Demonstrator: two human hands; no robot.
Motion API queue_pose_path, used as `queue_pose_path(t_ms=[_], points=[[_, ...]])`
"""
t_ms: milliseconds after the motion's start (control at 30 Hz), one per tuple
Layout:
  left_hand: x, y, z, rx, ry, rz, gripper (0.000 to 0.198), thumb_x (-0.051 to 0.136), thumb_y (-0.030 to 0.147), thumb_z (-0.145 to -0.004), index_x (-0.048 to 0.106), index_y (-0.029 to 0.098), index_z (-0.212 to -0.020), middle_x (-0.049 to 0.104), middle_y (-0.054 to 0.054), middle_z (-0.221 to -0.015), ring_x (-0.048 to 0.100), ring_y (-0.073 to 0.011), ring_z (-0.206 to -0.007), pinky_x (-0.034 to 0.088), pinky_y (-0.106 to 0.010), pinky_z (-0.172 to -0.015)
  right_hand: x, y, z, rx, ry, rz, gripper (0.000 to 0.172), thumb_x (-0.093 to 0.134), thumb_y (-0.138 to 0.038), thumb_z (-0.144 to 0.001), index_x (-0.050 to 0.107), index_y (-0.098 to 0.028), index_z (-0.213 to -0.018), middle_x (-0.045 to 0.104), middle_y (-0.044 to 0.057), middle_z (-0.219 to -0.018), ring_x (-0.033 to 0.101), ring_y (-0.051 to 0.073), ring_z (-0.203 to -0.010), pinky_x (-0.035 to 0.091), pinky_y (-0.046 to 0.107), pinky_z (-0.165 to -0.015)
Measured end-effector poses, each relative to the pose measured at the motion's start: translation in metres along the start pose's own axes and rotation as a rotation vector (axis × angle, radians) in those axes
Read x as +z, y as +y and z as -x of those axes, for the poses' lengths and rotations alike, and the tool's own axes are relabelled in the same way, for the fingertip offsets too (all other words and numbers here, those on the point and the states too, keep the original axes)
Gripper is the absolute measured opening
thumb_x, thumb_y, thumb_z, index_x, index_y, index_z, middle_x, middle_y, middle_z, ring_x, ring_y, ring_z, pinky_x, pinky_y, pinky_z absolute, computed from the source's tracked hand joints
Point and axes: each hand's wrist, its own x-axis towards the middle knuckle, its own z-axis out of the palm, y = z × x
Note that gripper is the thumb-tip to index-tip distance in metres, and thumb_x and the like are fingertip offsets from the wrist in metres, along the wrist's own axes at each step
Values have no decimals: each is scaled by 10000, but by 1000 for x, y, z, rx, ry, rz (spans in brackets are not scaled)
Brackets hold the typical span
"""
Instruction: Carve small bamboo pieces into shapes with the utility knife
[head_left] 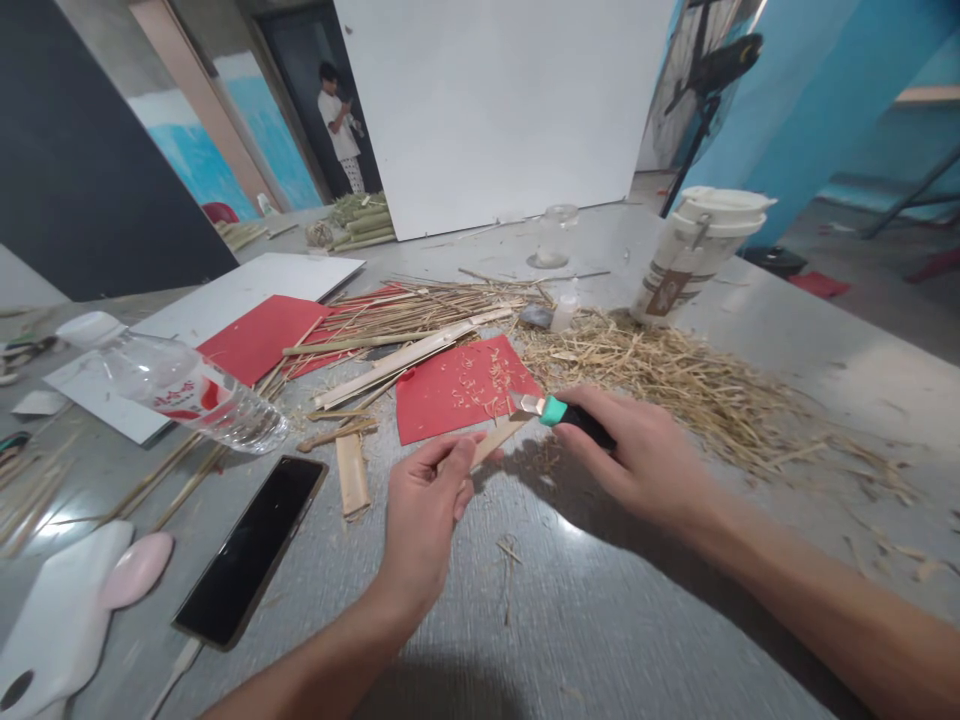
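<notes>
Nearest me lay the phone (251,548), face up on the grey table (600,620), with a white case (56,625) and a pink pad (137,569) just beside it at the lower left. Above these my left hand (421,510) was clenched around the near end of a bamboo strip (496,441), the strip sticking out past the thumb toward the right. My right hand (637,455) gripped a knife (564,413) with a black and teal handle, its short blade touching the far tip of the strip. Both hands were held over the table, just in front of a red sheet (457,395) dotted with shavings. A short flat bamboo piece (352,477) lay left of my left hand. A clear bottle (176,385) lay on its side further left. Long bamboo splints (397,345) were stacked behind the sheet, and a heap of shavings (675,380) spread to the right. A paper cup (694,255) stood beyond the heap. A person (339,125) stood far back in a doorway.
</notes>
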Motion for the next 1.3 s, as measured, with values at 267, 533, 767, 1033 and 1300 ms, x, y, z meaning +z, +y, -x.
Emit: queue_pose_path(t_ms=[267, 533, 767, 1033, 1300], points=[[-1, 3, -1, -14, 30, 25, 418, 772, 540, -960, 853, 134, -909, 778, -70, -725, 331, -26, -443, 258, -207, -485, 1, -1, -1, 58, -12, -111, 277, 517, -444, -1118, 696, -232, -1111, 766, 58, -879, 698, 238, -739, 466, 361, -666], [-1, -5, 2, -35, -123, -73, 409, 663, 515, -1024, 855, 160, -963, 788, -65, -752, 412, -51, -452, 302, -211, -470, 9, -6, 1, 247, -6, -529, 297, 754, -488, -952, 782, -287, -1168, 745, 32, -839, 674, 242, -725, 526, 376, -660], [-1, -5, 1, -20, -215, -80, 353, 651, 451, -1030, 871, 175, -1002, 836, -88, -853, 480, -62, -476, 365, -212, -491, 12, -9, 0, 406, -49, -789, 215, 823, -464, -899, 786, -253, -918, 736, 27, -759, 693, 220, -700, 571, 370, -678], [-6, -5, 0, -86, -216, -154, 407, 709, 523, -985, 914, 174, -1021, 706, -52, -618, 560, -118, -521, 406, -210, -473, 12, -8, -2, 386, -62, -838, 163, 823, -408, -893, 782, -250, -892, 727, 20, -705, 693, 211, -665, 572, 363, -670], [-7, 0, 3, -72, -197, -193, 392, 794, 550, -921, 928, 190, -1000, 685, -42, -574, 527, -104, -497, 367, -205, -465, 12, -9, -1, 402, -79, -853, 174, 835, -419, -877, 782, -254, -888, 722, 16, -706, 681, 203, -660, 563, 360, -672]])
